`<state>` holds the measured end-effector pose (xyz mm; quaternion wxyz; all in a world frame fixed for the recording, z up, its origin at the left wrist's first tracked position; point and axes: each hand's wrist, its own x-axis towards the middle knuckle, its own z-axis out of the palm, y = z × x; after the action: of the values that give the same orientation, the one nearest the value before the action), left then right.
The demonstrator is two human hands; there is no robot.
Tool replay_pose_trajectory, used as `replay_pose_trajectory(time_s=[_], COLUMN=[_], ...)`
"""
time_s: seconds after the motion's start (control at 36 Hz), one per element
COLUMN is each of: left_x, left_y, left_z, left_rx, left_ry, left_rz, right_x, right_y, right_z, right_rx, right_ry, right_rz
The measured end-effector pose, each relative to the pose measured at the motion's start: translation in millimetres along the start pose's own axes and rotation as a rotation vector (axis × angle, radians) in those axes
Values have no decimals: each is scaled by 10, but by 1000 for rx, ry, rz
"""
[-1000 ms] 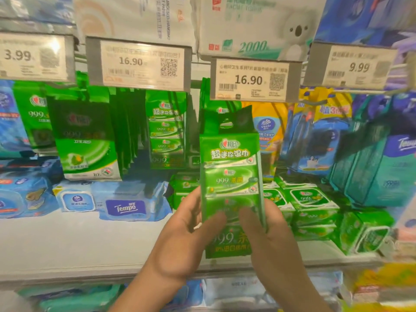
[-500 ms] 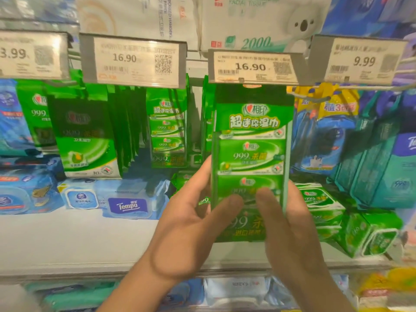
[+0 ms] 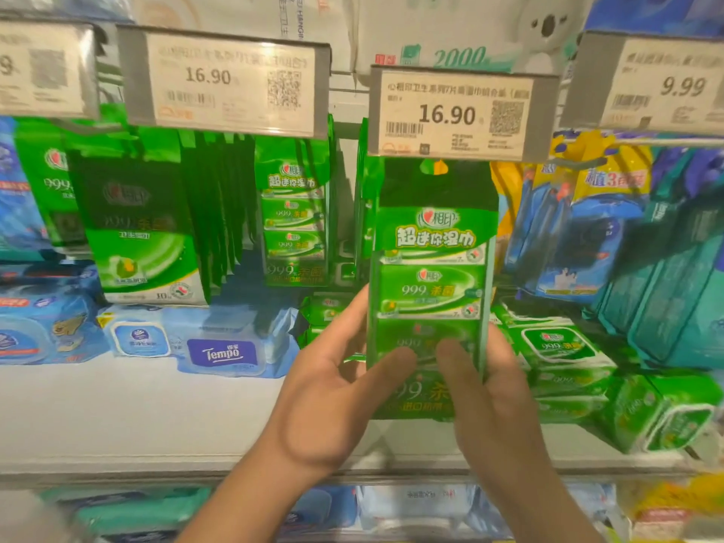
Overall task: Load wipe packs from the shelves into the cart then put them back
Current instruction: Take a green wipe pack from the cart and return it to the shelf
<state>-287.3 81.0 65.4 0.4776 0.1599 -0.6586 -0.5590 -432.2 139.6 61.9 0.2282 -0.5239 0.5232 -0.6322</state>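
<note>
Fingers (image 3: 395,364) of both hands pinch an upright green wipe pack (image 3: 433,276) (stacked mini packets, white lettering).

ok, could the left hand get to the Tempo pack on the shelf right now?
Probably not yet: the left hand helps hold the green wipe pack. Once freed, the Tempo pack lies unobstructed to its left.

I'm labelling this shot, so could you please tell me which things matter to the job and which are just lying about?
In use: green wipe pack, held by left hand and right hand; price tag above it.
Lying about: Tempo pack, blue hanging packs, shelf.
</note>
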Motion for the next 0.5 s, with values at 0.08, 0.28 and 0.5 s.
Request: replay_pose_trajectory(time_s=[0.08, 0.28, 0.5], left_x=[-11, 74, 347], left_y=[-152, -361, -257], left_z=[-76, -167, -131], left_rx=[40, 304, 350], left_ry=[61, 218, 209], left_rz=[-38, -155, -218], right_x=[20, 172, 539], right_y=[126, 292, 425], right_z=[10, 100, 202], right_rx=[17, 11, -102], right_ry=[-26, 6, 64], right_rz=[20, 112, 165])
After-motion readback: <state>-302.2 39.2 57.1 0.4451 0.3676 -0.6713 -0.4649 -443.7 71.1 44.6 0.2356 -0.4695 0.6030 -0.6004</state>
